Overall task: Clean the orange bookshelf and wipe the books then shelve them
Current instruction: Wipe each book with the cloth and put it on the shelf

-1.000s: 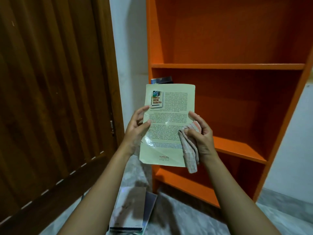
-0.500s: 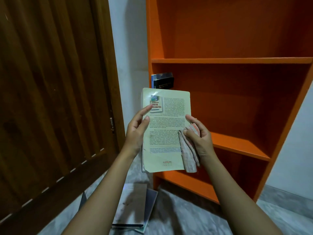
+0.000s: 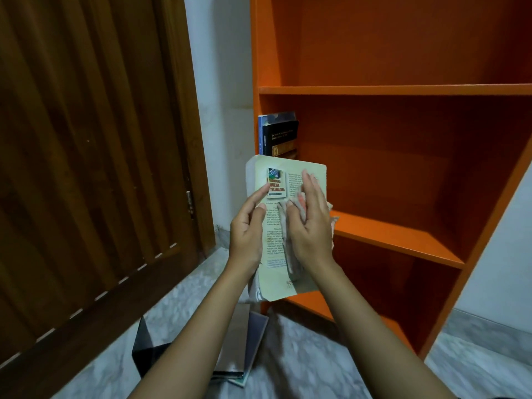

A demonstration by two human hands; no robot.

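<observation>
One paperback (image 3: 298, 285), seemingly light and limp: left hand (image 3: 248, 230) grips its left edge, flat right hand (image 3: 312, 226) presses cloth (image 3: 283, 226).

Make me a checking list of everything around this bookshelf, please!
Surface: grey marbled floor; the orange bookshelf stands on it.
Job's things: pale book held upright before the shelves; cloth against its cover; shelved books standing at the middle shelf's left end.
Clutter: floor books lying under the arms.
Hands: left hand grips the pale book's left edge; right hand presses the cloth onto the cover.
Cables: nothing seen.
Surroundings: brown wooden door at left; white wall beside the bookshelf.
</observation>
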